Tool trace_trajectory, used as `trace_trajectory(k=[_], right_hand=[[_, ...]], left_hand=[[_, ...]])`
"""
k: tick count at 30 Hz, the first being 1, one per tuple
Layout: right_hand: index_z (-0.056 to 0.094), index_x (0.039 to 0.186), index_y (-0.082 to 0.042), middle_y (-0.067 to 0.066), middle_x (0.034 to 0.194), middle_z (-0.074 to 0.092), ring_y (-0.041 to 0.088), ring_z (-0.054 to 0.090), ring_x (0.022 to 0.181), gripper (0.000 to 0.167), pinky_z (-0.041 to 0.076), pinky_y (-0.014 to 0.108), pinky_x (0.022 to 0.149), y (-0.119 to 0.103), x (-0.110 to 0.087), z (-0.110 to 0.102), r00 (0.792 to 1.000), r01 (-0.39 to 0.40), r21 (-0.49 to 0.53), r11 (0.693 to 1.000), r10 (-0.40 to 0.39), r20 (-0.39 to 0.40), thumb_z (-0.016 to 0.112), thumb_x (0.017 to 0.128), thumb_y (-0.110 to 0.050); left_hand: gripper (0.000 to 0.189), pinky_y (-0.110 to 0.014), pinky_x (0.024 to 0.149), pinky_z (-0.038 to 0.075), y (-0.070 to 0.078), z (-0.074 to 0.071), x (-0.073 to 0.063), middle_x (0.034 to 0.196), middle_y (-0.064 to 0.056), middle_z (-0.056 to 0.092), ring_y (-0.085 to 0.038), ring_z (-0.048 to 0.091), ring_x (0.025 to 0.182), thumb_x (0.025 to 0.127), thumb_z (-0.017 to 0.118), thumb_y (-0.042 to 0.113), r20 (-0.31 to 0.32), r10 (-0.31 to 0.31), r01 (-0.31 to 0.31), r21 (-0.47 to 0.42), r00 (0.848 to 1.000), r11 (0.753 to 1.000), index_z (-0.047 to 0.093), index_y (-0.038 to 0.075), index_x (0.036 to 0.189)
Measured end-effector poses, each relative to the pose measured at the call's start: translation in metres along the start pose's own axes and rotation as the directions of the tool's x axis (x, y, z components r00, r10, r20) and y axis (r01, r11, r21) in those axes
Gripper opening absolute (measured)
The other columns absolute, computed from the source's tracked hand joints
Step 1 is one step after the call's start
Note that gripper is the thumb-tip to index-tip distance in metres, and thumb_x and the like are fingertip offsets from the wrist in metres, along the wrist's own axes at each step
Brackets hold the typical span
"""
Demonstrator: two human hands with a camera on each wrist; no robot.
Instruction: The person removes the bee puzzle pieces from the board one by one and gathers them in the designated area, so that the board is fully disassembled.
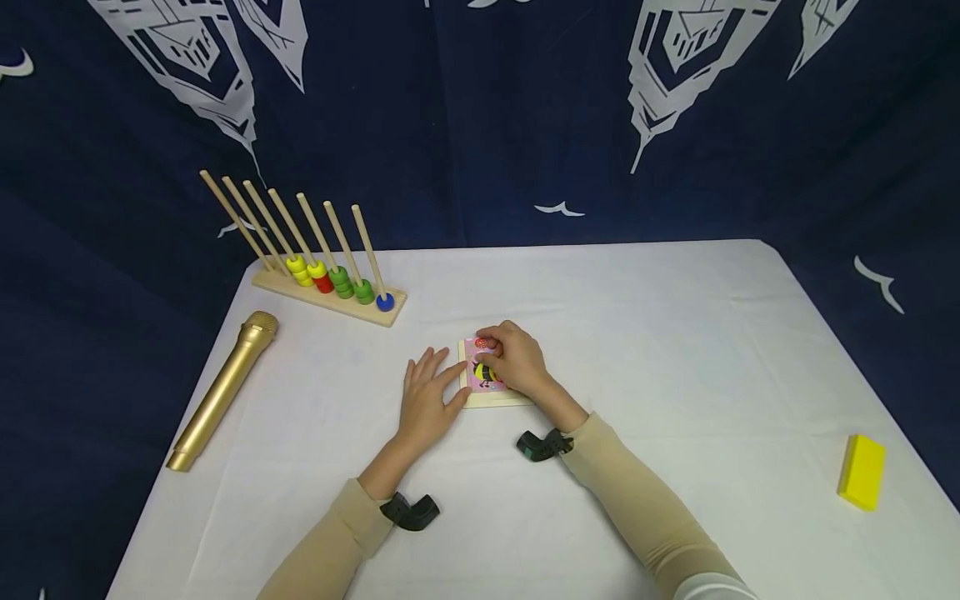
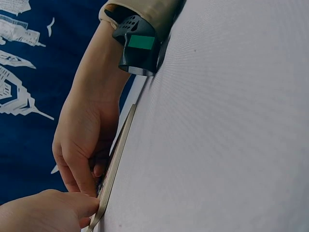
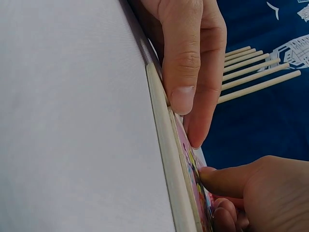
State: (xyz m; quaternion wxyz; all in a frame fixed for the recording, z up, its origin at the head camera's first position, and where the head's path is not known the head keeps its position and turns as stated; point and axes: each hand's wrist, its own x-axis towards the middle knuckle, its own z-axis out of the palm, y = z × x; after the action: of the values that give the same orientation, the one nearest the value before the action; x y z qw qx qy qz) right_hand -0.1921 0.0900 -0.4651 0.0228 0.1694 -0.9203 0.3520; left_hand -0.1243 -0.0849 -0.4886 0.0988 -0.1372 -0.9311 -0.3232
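Observation:
A small wooden-framed picture board [image 1: 495,401] lies flat on the table, its pink picture showing a yellow-and-black bee [image 1: 484,372] and a red shape near the top. My left hand [image 1: 429,408] rests at the board's left edge, thumb and forefinger tips at the frame, the other fingers spread. Over the picture is my right hand [image 1: 517,358], covering its right part. In the right wrist view the right thumb [image 3: 224,180] touches the picture surface [image 3: 192,169], with the other fingers bent beside it. I cannot tell whether they pinch a loose piece.
At the back left stands a wooden peg rack [image 1: 330,302] with coloured beads on several of its upright rods. A gold microphone [image 1: 221,392] lies along the left side. A yellow block [image 1: 862,472] sits near the right edge of the white-covered table [image 1: 675,333]. Dark blue patterned cloth [image 1: 465,125] hangs behind.

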Motion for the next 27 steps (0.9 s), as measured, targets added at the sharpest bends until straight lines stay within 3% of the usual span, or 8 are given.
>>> trace_trajectory(k=[12, 22, 27], right_hand=[[0.070, 0.111, -0.005, 0.004, 0.081, 0.057, 0.013, 0.049, 0.068, 0.031, 0.037, 0.023, 0.060, 0.0011, 0.0003, 0.0011, 1.000, 0.012, 0.004, 1.000, -0.012, -0.012, 0.077, 0.083, -0.014], [0.066, 0.110, -0.009, 0.007, 0.091, 0.062, 0.015, 0.053, 0.072, 0.025, 0.040, 0.024, 0.063, 0.0034, -0.0004, 0.0008, 0.999, 0.036, 0.055, 0.998, -0.035, -0.028, 0.072, 0.086, -0.009], [0.063, 0.108, -0.010, 0.006, 0.087, 0.066, 0.014, 0.055, 0.069, 0.021, 0.042, 0.025, 0.062, 0.0028, 0.0001, -0.0008, 0.998, 0.059, 0.088, 0.994, -0.058, -0.019, 0.068, 0.088, -0.005]], left_hand=[[0.038, -0.064, 0.116, 0.016, 0.0005, -0.0006, 0.0002, 0.145, -0.021, 0.049, -0.042, 0.032, 0.142, 0.090, 0.068, 0.024, 0.004, 0.005, -0.005, 0.007, 1.000, 1.000, 0.067, 0.009, 0.125], [0.038, -0.064, 0.116, 0.015, 0.0007, -0.0010, -0.0002, 0.145, -0.021, 0.048, -0.042, 0.031, 0.143, 0.090, 0.068, 0.024, 0.012, 0.004, -0.004, 0.016, 1.000, 1.000, 0.067, 0.010, 0.125], [0.038, -0.063, 0.116, 0.015, -0.0006, 0.0000, 0.0003, 0.146, -0.021, 0.047, -0.042, 0.031, 0.143, 0.090, 0.067, 0.025, 0.008, 0.007, -0.007, 0.018, 1.000, 1.000, 0.067, 0.010, 0.126]])
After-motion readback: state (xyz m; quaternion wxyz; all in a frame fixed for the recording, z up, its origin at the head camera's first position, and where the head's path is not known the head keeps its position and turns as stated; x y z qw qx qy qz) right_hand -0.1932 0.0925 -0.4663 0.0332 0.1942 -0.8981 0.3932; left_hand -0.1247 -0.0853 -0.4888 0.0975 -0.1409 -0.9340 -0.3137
